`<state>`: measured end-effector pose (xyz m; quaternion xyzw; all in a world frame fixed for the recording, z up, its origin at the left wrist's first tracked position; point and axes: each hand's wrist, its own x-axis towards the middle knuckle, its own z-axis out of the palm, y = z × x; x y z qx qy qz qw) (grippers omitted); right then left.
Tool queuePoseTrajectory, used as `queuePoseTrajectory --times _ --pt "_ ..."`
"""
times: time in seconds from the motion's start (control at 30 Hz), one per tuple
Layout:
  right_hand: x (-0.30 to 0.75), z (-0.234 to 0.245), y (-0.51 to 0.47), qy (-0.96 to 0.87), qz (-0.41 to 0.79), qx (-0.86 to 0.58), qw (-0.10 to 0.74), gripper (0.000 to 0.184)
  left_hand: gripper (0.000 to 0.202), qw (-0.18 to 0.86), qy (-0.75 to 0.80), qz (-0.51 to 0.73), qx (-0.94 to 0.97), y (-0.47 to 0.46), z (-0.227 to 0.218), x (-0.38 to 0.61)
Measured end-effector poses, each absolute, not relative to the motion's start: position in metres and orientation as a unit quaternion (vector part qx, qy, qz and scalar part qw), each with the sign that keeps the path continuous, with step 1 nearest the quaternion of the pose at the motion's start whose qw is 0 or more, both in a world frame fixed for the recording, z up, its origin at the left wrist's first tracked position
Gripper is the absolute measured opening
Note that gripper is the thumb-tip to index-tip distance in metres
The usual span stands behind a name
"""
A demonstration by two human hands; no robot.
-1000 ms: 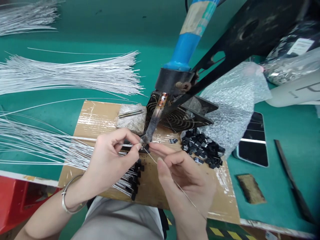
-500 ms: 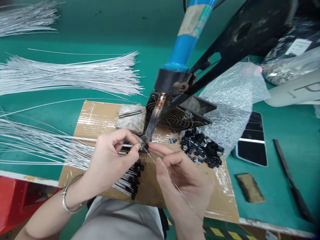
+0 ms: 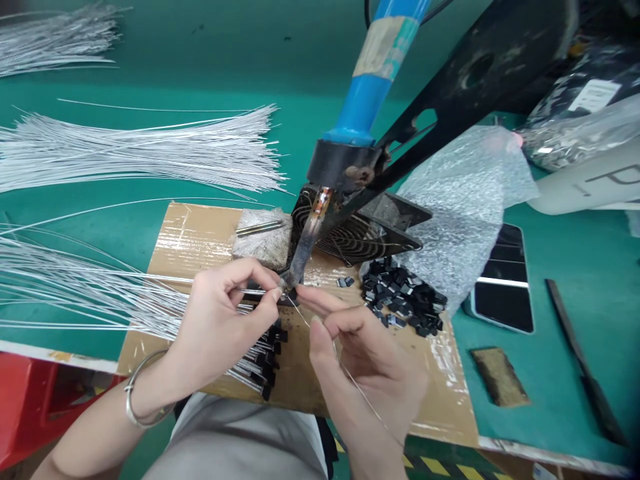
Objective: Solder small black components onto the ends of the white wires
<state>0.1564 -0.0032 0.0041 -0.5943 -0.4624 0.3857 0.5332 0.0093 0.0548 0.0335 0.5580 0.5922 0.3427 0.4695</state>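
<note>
A soldering iron [image 3: 365, 100] with a blue handle is clamped in a black bracket [image 3: 420, 123], its hot end pointing down. Just beside the tip, my left hand [image 3: 225, 320] pinches a thin white wire [image 3: 253, 291] between thumb and forefinger; the small part at its end is hidden by the fingertips. From the right, my right hand [image 3: 370, 373] grips a strand of solder wire [image 3: 367, 399], which runs across the palm and up to the iron's tip. Beneath my left hand lie several white wires with black connectors [image 3: 270, 357] on their ends.
Loose black connectors [image 3: 400, 293] are heaped on the cardboard [image 3: 195, 227] beside a round fan grille [image 3: 350, 230]. Bundles of white wire [image 3: 140, 150] lie to the left. At the right are bubble wrap [image 3: 460, 193], a phone [image 3: 505, 280], a brown sponge [image 3: 499, 377] and a dark flat tool [image 3: 575, 347].
My right thumb has shifted slightly left along the solder wire. My left hand stays where it was at the iron's tip.
</note>
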Motion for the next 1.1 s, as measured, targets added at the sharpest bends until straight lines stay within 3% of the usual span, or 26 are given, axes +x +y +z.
queuePoseTrajectory --times 1.1 --pt "0.1564 0.0032 -0.002 -0.484 0.361 -0.595 0.53 0.019 0.009 0.465 0.602 0.328 0.56 0.0538 0.0337 0.0094"
